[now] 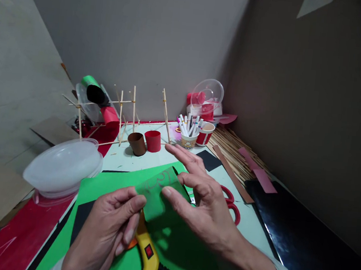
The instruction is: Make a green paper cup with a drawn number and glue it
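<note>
A small piece of green paper, curved round with faint looping marks near its top, is held up in front of me. My left hand pinches its left edge between thumb and fingers. At its right side is my right hand, the thumb against the front and a bent finger by the top right edge, the forefinger stretched away. Beneath lies a yellow hot glue gun with a red switch and black cord, partly hidden by my left hand. Red-handled scissors show behind my right wrist.
A large green sheet covers the table's front. Farther back stand brown and red paper tubes, a stick frame and a cup of markers. Clear plastic lids are left; wooden sticks lie right.
</note>
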A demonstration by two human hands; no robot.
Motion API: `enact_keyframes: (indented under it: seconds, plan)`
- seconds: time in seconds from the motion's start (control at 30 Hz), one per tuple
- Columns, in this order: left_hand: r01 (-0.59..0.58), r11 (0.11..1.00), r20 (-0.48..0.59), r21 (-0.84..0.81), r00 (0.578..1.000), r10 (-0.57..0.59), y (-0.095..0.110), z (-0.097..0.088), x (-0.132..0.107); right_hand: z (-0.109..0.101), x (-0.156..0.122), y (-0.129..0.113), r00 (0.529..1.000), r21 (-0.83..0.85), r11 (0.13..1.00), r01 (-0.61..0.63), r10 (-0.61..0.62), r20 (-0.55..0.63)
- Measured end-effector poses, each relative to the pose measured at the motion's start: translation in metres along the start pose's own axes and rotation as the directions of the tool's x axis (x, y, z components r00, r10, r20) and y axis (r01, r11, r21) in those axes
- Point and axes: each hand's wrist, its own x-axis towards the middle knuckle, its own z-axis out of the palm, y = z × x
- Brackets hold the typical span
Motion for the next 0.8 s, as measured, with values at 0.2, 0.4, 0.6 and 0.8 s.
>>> enact_keyframes:
  seconds: [0.2, 0.4, 0.6, 0.8]
  plan:
    - [-0.036, 0.999, 0.064, -0.008, 0.997, 0.037, 0.0024, 0.0011, -0.0035, -0.0046, 0.0042, -0.0011, 0.993, 0.046, 0.993, -0.11, 0.112, -0.034]
    - [-0.135, 0.991, 0.045, -0.007, 0.99, 0.135, 0.0066, 0.0019, -0.008, -0.0091, 0.0054, 0.0033, 0.954, 0.231, 0.93, -0.286, 0.299, -0.023]
    - [-0.271, 0.95, -0.009, 0.156, 0.961, 0.275, 0.002, -0.0021, -0.0066, -0.0061, 0.0031, 0.002, 0.949, 0.254, 0.918, -0.304, 0.314, 0.001]
    - [-0.285, 0.94, -0.093, 0.185, 0.948, 0.305, 0.0025, -0.0011, -0.0054, -0.002, 0.0027, -0.0033, 0.96, 0.195, 0.941, -0.276, 0.282, -0.003]
